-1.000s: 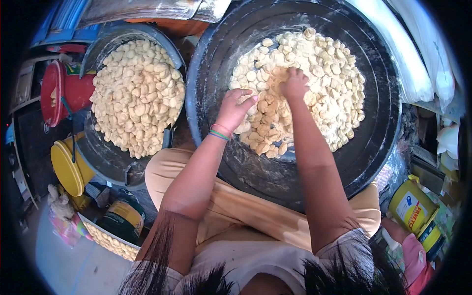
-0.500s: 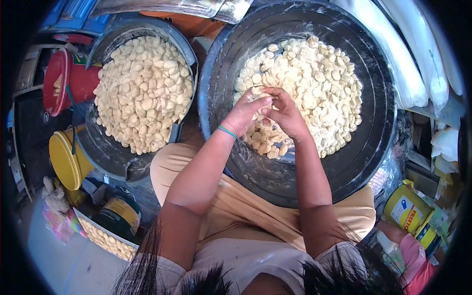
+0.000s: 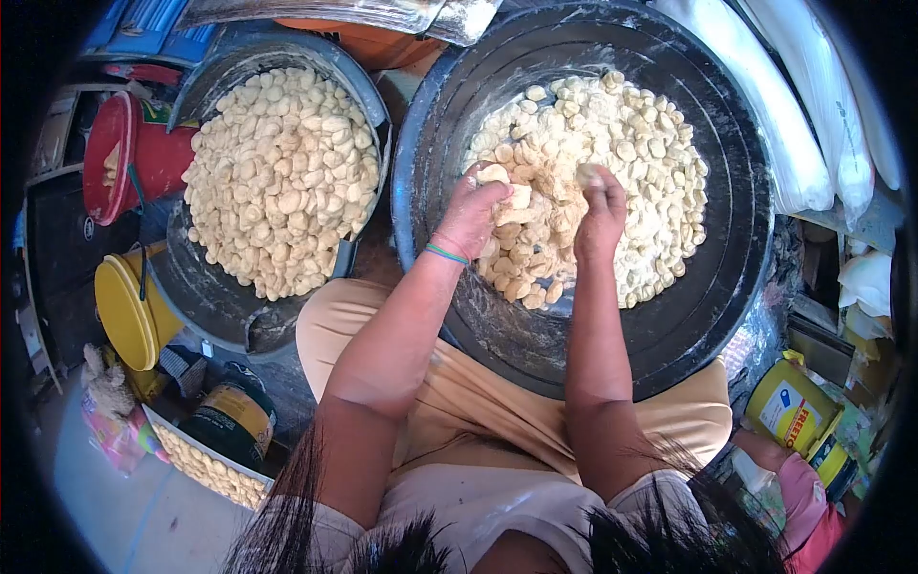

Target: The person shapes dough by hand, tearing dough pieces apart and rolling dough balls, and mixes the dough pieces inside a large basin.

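Note:
A wide black tub stands before my crossed legs, holding many pale, flour-dusted dough pieces. Over its left part, my left hand is closed around several of these pieces, thumb on top. My right hand is apart from it, above the heap, with the fingertips pinched on one small dough piece. Browner, powdery pieces lie beneath and between both hands. To the left, a second dark tub bears a high heap of similar rounded pieces.
A red bucket and a yellow bucket sit at the left. Near my left side is a tray of pale pieces. White filled bags lie at upper right. A yellow-labelled container and another person's pink sleeve are at lower right.
My hands were together over the heap; now they are apart. The right hand has moved right with a dough piece in its fingertips, while the left has shifted slightly, still holding pieces.

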The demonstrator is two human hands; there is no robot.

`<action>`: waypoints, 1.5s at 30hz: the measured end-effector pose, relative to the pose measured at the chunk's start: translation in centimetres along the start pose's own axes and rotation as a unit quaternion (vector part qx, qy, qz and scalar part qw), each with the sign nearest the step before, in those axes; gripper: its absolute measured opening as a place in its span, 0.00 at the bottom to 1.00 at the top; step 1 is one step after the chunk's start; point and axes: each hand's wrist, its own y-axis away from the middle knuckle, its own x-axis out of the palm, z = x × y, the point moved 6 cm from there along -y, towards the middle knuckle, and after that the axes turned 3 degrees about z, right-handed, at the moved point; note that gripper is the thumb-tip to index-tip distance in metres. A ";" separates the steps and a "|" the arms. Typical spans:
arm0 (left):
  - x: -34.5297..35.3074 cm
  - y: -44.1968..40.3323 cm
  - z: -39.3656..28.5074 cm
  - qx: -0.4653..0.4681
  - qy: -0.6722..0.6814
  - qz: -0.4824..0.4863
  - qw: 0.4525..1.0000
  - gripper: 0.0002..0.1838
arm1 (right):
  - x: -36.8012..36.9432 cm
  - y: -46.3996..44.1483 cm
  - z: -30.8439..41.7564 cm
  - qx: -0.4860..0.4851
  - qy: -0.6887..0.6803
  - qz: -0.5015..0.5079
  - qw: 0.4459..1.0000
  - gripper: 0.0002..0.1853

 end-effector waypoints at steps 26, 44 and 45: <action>-2.4 -0.3 -0.2 -0.060 -0.336 -0.132 0.931 0.24 | -1.1 -3.1 -8.2 0.070 0.353 0.177 0.916 0.19; -0.2 0.1 -0.4 -0.018 -0.089 -0.019 0.996 0.19 | 0.3 0.7 2.3 0.122 0.007 0.029 0.992 0.08; -0.1 0.1 -0.7 -0.008 -0.074 -0.026 0.997 0.19 | 0.1 0.0 2.4 0.107 0.047 0.066 0.991 0.10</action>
